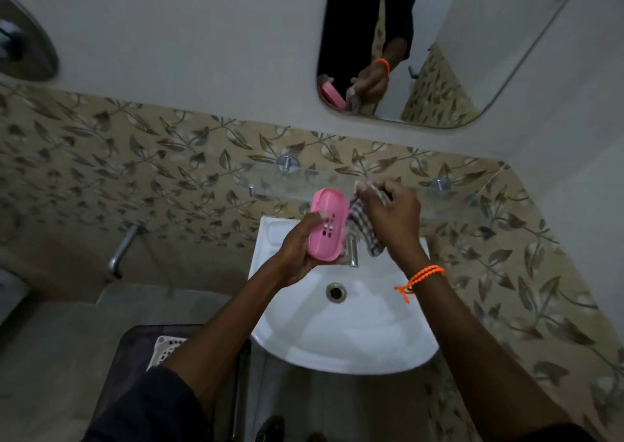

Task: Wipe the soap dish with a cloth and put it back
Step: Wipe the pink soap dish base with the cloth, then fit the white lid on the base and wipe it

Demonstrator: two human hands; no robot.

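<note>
Your left hand [297,252] grips the dish [328,222] from below, tilted over the sink [344,337], while your right hand [391,218], just right of it, pinches the cloth [363,229] in curled fingers. The tap [353,250] pokes out between them, under the cloth. The dish is pink, oval, slotted; farther off hang a glass shelf [304,180] and mirror [472,53].

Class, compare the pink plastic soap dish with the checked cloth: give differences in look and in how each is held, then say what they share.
The pink plastic soap dish is rigid, plain pink and pierced with slots; the checked cloth is soft, patterned and crumpled. The left hand grips the dish, tilted on edge; the right hand holds the cloth bunched, its end dangling. Both are held above the white basin, side by side.
</note>
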